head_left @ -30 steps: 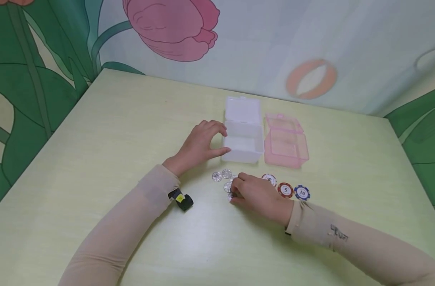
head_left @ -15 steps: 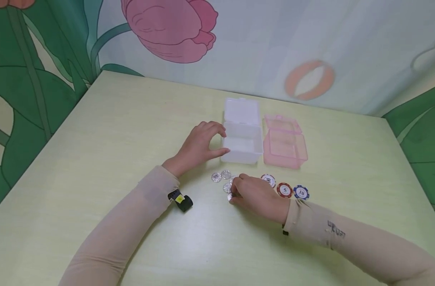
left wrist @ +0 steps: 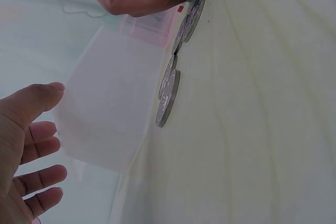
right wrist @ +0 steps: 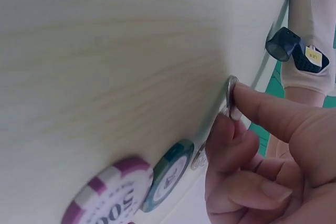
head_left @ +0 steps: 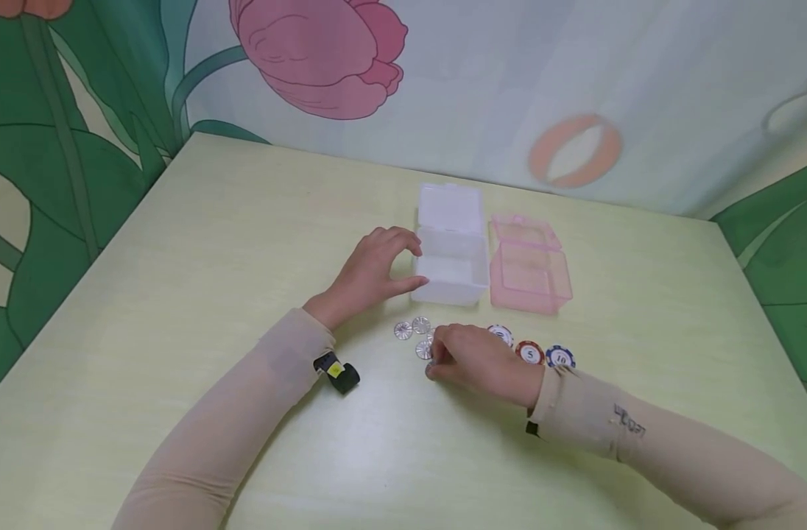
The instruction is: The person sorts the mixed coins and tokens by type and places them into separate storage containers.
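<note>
My right hand [head_left: 479, 361] pinches a silver coin [right wrist: 231, 95] between thumb and fingertips, the coin tilted up at the table surface. Several other silver coins [head_left: 403, 330] lie flat just left of this hand, partly covered by it. My left hand [head_left: 370, 269] rests at the left side of an open white plastic box [head_left: 450, 294], with thumb and fingers spread apart near its wall. In the left wrist view, the thumb tip meets or nearly meets the box edge; actual contact is hard to tell.
An open pink transparent box [head_left: 532, 300] stands right of the white one. Poker chips lie beyond the right hand: a red chip [head_left: 529, 353], a blue chip [head_left: 560, 358], a purple-and-white chip [right wrist: 110, 195] and a green chip [right wrist: 170, 177]. A wall with painted flowers rises behind the table.
The coin under my right fingertips has gone from lying on the table to being tilted up in a pinch. My left hand keeps its place by the white box.
</note>
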A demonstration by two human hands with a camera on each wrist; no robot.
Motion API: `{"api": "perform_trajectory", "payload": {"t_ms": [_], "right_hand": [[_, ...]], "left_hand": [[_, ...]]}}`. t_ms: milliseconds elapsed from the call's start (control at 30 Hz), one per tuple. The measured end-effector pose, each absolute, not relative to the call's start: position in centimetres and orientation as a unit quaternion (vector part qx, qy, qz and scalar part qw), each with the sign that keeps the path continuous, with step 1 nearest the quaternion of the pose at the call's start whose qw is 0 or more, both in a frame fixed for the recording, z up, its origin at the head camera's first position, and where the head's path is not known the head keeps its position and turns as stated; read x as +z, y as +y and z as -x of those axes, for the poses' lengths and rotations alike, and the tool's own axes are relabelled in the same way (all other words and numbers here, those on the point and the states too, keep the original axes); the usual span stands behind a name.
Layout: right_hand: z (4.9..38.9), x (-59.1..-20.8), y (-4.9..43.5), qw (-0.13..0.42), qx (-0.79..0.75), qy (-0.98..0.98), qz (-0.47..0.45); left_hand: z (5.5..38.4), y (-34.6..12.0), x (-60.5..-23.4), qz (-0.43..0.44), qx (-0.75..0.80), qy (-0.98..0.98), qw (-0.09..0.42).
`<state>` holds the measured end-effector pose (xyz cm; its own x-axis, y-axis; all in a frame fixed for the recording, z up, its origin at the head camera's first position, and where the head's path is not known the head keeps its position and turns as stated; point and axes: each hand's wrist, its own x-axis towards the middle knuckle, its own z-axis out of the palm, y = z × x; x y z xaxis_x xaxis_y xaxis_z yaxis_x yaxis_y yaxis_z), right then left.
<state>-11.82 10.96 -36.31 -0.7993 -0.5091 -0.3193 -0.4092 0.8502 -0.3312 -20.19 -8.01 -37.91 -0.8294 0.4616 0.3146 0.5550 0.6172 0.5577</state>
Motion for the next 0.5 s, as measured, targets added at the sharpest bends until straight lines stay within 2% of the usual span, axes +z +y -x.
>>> {"api": "perform_trajectory", "payload": {"t_ms": [300, 500], "right_hand": [[12.6, -35.2, 11.8, 0.234, -0.198, 0.914, 0.266], [14.1, -33.0, 12.3, 0.220, -0.240, 0.904, 0.277]], "left_hand": [[20.3, -8.1, -37.9, 0.286, -0.331, -0.897, 0.071], [20.2, -8.1, -38.0, 0.286, -0.325, -0.898, 0.073]]}}
